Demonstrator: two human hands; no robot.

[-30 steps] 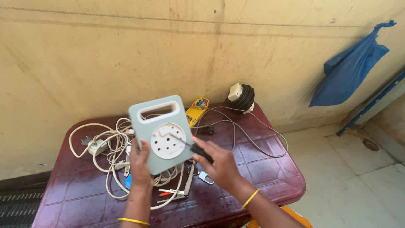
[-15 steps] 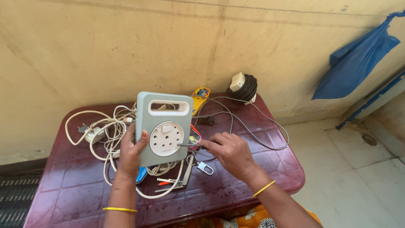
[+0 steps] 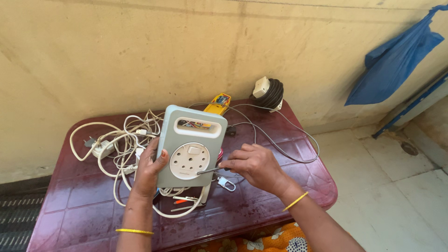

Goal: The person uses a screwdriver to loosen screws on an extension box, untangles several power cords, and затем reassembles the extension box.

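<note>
Screwdriver [image 3: 208,171] tip should stay square on the reel box [image 3: 190,145] face; right hand [image 3: 255,166] is closed around its handle, left hand [image 3: 148,171] clamps the box upright above the desk [image 3: 280,205], beside the white cords [image 3: 122,140].

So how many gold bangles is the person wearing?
2. One bangle is on the left wrist, below the left hand holding the socket box. The other bangle is on the right wrist, behind the right hand holding a screwdriver.
</note>
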